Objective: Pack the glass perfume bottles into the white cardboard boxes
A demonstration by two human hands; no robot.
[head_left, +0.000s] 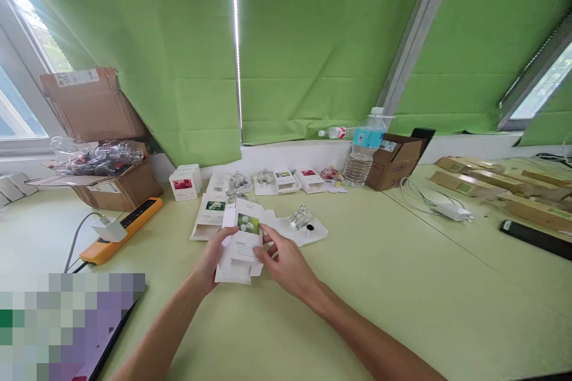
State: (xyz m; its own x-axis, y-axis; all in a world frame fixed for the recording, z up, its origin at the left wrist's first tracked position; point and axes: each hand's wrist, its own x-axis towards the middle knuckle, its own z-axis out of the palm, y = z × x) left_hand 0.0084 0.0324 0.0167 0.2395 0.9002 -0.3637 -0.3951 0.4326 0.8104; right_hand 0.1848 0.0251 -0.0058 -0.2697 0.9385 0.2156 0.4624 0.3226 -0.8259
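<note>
Between my hands is a white cardboard box with a white-flower picture on a green ground, its end flaps hanging open toward me. My left hand grips the left edge, thumb on the front. On the right side, my right hand pinches the edge with thumb and fingers. Just behind it lie another white flower box and a small clear glass jar, which rests on white card beside a small black round piece.
At the back stand boxes with red flower pictures, a lidded glass jar and a large water bottle. An orange power strip lies left, near an open carton. Long cardboard boxes and a white adapter lie right.
</note>
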